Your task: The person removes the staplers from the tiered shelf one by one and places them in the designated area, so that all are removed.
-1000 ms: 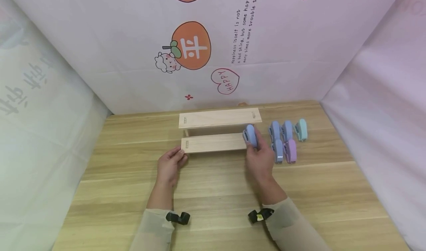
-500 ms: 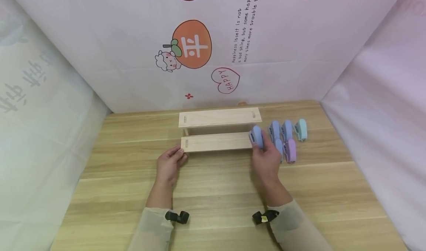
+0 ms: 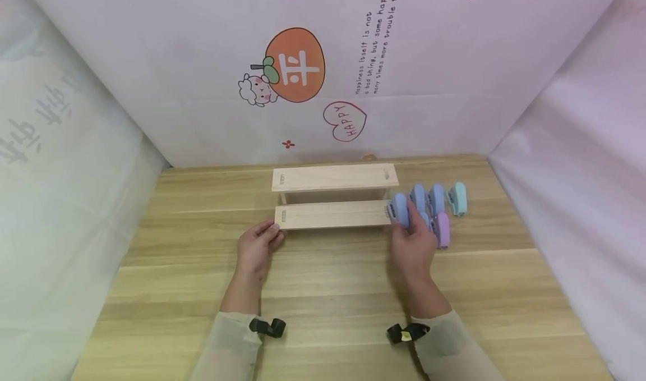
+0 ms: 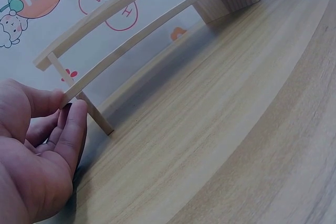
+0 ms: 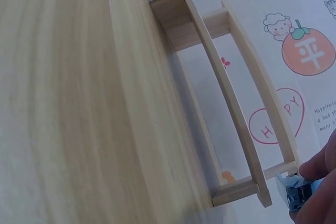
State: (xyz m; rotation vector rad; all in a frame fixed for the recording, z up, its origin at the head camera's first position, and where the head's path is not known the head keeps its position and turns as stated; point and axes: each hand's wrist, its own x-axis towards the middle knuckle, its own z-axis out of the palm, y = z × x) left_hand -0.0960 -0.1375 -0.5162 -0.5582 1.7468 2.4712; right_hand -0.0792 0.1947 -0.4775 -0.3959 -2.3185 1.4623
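Note:
A two-step wooden rack (image 3: pixel 333 215) of pale boards stands toward the back of the table. My left hand (image 3: pixel 255 249) pinches the left end of its lower front board between thumb and fingers, as the left wrist view shows. My right hand (image 3: pixel 415 252) grips a small light-blue stapler (image 3: pixel 399 210), which overlaps the right end of the front board in the head view. In the right wrist view, the metal front of the stapler (image 5: pixel 298 193) shows beside the thumb, near the rack's end. The palm-side fingers of my right hand are partly cut off there.
Several more staplers stand right of the rack: a blue one (image 3: pixel 437 198), another blue one (image 3: pixel 417 196), a mint one (image 3: pixel 458 197) and a purple one (image 3: pixel 443 229). One blue stapler is mostly hidden behind my right hand. A printed white cloth (image 3: pixel 212 123) hangs behind the wooden table (image 3: pixel 323 302).
My right hand has moved right with the blue stapler, from over the front board to its right end. My left hand keeps its pinch on the rack.

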